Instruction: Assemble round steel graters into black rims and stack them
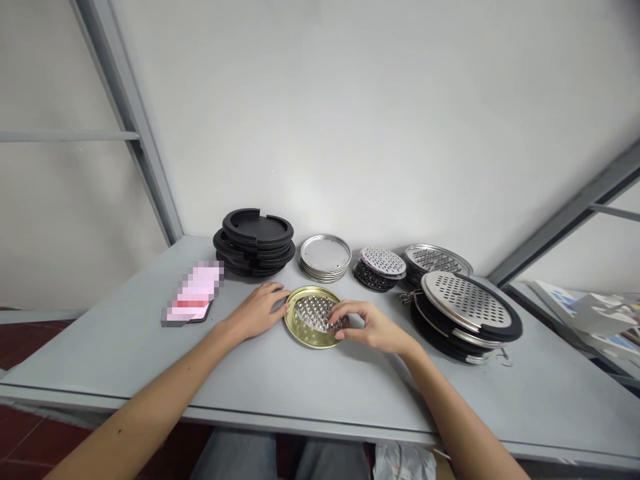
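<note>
A round gold-coloured metal plate [306, 338] with a raised rim lies on the table in front of me. Inside it rests a silver grater disc [314, 312] covered in raised teeth. My left hand [257, 310] lies on the table at the plate's left side, its fingers apart and its thumb touching the rim. Over the right part of the disc, my right hand [367, 327] has its fingers and thumb bent together on the disc's edge, which they partly hide.
Along the back stand stacked black rings [255, 243], silver plates [326, 253] and smaller grater discs [383, 262]. Finished-looking graters with black rims [467, 313] pile up at the right, before another stack [437, 260]. A phone [195, 293] lies left on the grey table [280, 393].
</note>
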Action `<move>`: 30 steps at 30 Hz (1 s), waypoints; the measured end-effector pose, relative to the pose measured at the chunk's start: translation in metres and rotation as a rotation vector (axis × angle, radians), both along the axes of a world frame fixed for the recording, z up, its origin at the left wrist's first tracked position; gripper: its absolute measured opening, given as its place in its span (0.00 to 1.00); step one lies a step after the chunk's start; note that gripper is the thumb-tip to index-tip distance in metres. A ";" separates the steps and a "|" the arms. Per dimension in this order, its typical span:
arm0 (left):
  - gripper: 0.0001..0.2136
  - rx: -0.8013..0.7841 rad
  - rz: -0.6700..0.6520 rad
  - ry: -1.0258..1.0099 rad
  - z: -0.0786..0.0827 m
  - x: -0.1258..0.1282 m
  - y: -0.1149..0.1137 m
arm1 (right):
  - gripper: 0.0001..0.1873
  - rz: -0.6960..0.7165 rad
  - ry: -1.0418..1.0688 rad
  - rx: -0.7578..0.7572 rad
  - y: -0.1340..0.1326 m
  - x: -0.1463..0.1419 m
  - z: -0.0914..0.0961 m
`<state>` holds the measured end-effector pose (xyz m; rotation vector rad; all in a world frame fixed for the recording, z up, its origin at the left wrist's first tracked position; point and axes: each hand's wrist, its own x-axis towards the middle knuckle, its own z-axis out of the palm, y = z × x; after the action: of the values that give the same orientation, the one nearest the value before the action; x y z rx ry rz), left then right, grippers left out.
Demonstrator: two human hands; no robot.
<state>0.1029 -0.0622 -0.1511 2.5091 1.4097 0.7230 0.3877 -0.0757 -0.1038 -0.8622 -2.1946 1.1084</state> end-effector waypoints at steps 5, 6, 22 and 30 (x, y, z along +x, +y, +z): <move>0.17 -0.010 0.015 0.034 0.002 0.000 0.000 | 0.08 0.002 -0.028 0.046 0.000 -0.003 -0.006; 0.17 -0.013 0.016 0.040 0.003 0.000 0.000 | 0.08 0.005 -0.035 0.058 0.000 -0.004 -0.006; 0.19 -0.056 0.038 0.030 0.003 0.002 0.000 | 0.08 0.035 -0.091 0.214 0.000 -0.011 -0.019; 0.19 -0.042 0.045 0.053 0.001 0.002 0.001 | 0.10 0.004 -0.103 0.196 0.001 -0.011 -0.019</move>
<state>0.1049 -0.0612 -0.1502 2.4894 1.4868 0.6328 0.3766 -0.0744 -0.1224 -0.8449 -2.3437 0.8503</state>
